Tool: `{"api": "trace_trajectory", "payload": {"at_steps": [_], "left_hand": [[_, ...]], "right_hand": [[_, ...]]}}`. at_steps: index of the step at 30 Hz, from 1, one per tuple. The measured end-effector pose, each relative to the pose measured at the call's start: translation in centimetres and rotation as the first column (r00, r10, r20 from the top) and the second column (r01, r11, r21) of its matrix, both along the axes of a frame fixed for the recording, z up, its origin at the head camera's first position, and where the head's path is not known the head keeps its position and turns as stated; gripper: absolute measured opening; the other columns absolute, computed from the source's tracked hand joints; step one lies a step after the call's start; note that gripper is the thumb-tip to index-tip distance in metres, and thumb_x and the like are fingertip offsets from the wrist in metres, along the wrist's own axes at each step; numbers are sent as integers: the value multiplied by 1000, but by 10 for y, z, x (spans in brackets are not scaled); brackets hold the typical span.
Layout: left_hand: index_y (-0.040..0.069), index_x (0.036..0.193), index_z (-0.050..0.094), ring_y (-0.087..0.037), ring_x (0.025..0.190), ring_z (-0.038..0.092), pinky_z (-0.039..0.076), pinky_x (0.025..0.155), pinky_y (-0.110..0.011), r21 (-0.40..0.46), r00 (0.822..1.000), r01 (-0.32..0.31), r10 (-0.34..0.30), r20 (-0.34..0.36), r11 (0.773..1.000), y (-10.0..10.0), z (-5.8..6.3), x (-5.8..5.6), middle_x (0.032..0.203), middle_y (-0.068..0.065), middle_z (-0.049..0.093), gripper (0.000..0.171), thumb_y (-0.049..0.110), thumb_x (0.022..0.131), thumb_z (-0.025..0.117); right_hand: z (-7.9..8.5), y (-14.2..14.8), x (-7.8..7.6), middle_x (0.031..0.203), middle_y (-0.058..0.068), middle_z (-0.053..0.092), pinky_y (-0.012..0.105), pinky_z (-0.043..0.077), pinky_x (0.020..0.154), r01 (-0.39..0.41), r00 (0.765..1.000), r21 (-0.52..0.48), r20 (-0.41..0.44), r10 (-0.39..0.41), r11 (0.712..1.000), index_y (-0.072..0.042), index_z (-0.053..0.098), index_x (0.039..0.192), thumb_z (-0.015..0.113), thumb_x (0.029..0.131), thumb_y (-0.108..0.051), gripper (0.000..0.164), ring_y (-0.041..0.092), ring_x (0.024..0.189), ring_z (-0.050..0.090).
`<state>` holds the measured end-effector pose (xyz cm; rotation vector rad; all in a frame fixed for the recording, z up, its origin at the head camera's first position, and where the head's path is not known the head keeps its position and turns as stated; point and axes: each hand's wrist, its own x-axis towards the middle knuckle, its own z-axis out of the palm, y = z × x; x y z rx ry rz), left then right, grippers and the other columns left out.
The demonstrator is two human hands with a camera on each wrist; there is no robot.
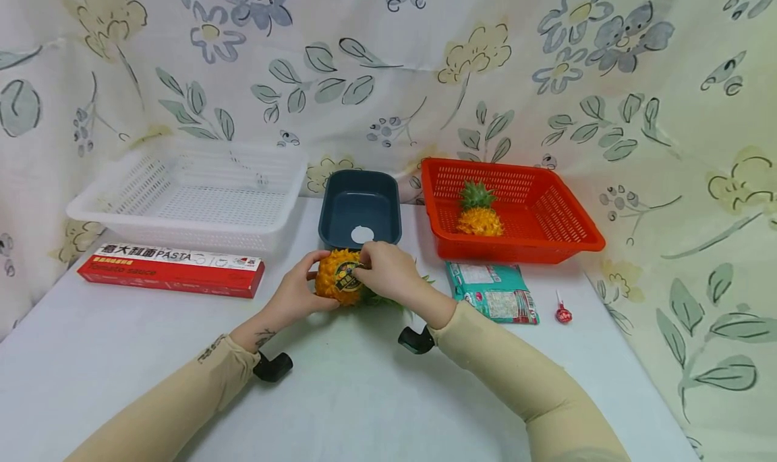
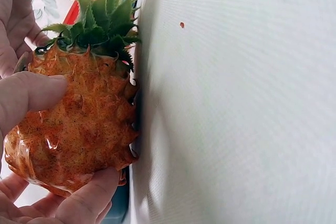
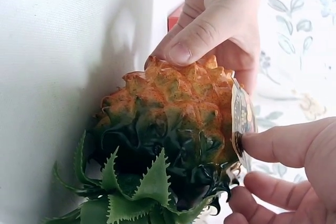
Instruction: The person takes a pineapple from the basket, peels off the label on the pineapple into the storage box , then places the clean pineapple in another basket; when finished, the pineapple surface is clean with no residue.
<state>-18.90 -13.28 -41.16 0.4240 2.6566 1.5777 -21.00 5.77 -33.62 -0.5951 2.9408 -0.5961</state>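
A small glossy orange pineapple [image 1: 328, 278] lies on its side above the white table, its green leaves pointing right. My left hand [image 1: 297, 288] grips its base end, thumb on the near side and fingers round the far side. On the fruit's upper side is a dark round label [image 1: 348, 277]. My right hand [image 1: 391, 273] has its fingers curled at the label's edge. In the right wrist view, the right thumb touches the label [image 3: 240, 116], which stands slightly off the skin, with the other fingers bent below it. Spiky leaves [image 3: 139, 192] show there.
Behind stand a white basket [image 1: 243, 227], a dark blue tub [image 1: 330, 212] with a white disc inside, and a red basket [image 1: 522, 249] holding another pineapple [image 1: 479, 220]. A pasta box [image 1: 170, 273] lies left; a teal packet [image 1: 492, 293] and a lollipop [image 1: 563, 313] lie right.
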Motion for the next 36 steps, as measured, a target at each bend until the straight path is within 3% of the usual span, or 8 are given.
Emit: {"api": "trace_trajectory", "payload": {"at_steps": [7, 22, 32, 36], "left_hand": [[13, 136, 35, -40, 114, 49, 49, 90, -47, 11, 999, -6, 6, 37, 1000, 0, 1, 0, 141, -12, 37, 85, 8, 66, 82], [12, 136, 35, -42, 115, 48, 48, 90, -47, 10, 1000, 2, -2, 27, 1000, 0, 1, 0, 141, -14, 37, 83, 10, 67, 81], [12, 136, 36, -42, 114, 48, 49, 89, -46, 13, 1000, -1, 0, 16, 1000, 0, -1, -1, 141, -14, 37, 82, 7, 67, 81], [11, 136, 35, -42, 115, 47, 51, 87, -45, 10, 1000, 0, 0, 24, 1000, 0, -1, -1, 141, -15, 36, 82, 8, 68, 80]], "right_hand": [[1, -1, 3, 71, -2, 56, 27, 38, 53, 14, 999, -30, -41, -15, 999, -14, 55, 77, 69, 82, -28, 20, 15, 65, 51], [1, -3, 12, 66, -6, 58, 27, 40, 53, 1, 984, -33, -178, -7, 999, -15, 60, 73, 64, 83, -19, 11, 11, 61, 52], [15, -5, 28, 67, -5, 58, 25, 40, 54, -87, 970, -2, -228, 84, 996, -14, 61, 73, 65, 82, -17, 10, 11, 62, 52], [19, -6, 37, 67, -6, 58, 25, 39, 55, -152, 952, 30, -263, 155, 988, -15, 62, 71, 65, 80, -17, 10, 10, 64, 52]]}}
